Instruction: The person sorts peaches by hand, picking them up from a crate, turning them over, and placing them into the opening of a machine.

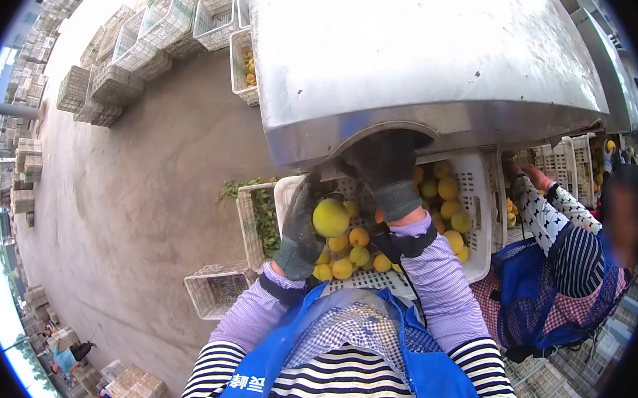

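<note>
My left hand [300, 231], in a dark glove, is closed around a large yellow-green peach [331, 218] above a white plastic crate [482, 210]. More peaches [360, 256], yellow to orange, lie in that crate below both hands. Also gloved, my right hand [386, 173] reaches to the curved cutout at the lower edge of a metal machine cover [432, 66]. Its fingers sink into dark shadow there, so whatever they hold, if anything, is hidden.
Left of the peach crate stands a crate with green leaves [266, 221], and nearer me another crate [216, 292]. A co-worker [562, 260] on the right reaches into a neighbouring crate. Stacked crates [120, 85] line the concrete floor [166, 159].
</note>
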Tool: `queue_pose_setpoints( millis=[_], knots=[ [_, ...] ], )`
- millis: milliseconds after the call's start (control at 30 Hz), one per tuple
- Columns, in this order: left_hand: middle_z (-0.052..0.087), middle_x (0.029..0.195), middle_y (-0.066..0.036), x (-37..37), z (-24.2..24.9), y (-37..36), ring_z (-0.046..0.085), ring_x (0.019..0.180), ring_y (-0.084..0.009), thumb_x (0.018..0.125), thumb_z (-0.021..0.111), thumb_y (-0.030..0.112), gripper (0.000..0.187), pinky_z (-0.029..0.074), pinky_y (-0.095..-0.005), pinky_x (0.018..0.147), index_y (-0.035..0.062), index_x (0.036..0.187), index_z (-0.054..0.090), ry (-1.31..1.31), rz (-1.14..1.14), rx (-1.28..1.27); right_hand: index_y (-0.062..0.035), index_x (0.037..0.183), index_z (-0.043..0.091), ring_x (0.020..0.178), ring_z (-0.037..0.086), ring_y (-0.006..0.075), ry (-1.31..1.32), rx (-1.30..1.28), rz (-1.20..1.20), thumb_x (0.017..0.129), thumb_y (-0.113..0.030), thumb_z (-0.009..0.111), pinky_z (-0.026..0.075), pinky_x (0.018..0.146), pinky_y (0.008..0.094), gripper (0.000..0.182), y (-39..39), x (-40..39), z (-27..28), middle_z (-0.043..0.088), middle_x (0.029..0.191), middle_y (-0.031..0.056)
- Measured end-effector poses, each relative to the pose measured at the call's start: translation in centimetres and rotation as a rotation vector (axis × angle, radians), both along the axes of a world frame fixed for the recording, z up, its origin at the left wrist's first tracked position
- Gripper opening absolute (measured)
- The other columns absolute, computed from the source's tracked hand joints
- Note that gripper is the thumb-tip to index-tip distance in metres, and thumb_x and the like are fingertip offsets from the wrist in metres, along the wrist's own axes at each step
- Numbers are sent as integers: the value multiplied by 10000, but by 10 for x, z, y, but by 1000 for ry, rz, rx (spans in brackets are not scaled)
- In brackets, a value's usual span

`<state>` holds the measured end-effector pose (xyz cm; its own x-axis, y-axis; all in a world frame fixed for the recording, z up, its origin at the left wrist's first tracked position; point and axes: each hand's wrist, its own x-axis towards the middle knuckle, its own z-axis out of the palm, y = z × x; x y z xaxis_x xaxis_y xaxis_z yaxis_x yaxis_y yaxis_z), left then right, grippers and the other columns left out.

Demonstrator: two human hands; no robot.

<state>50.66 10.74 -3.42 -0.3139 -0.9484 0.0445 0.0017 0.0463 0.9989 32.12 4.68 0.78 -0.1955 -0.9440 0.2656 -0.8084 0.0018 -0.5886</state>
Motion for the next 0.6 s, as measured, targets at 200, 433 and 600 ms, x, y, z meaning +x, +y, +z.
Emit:
queue_pose_setpoints(
  millis=[200,433,600],
  knots=[
    [485,1387,-183,-15,45,0,517,1252,-267,945,565,5,619,457,-370,1042,21,1498,287,23,-109,-29,-59,1315,525,1010,614,347,-68,57,370,694,-376,839,525,828,403,765,84,8,32,582,1171,166],
    [503,1346,-137,-18,27,9,489,1264,-249,1035,443,235,464,403,-364,1080,28,1446,386,-194,-155,-8,-54,1358,514,1026,607,347,-220,96,252,652,-341,856,518,852,410,835,99,-11,29,561,1188,174],
    [558,1299,-142,-32,33,2,583,1160,-215,1071,370,255,430,490,-335,996,-15,1404,406,497,-174,696,-65,1333,543,1000,609,328,-304,12,216,631,-373,851,522,831,418,825,99,-17,35,562,1163,163]
  ],
)
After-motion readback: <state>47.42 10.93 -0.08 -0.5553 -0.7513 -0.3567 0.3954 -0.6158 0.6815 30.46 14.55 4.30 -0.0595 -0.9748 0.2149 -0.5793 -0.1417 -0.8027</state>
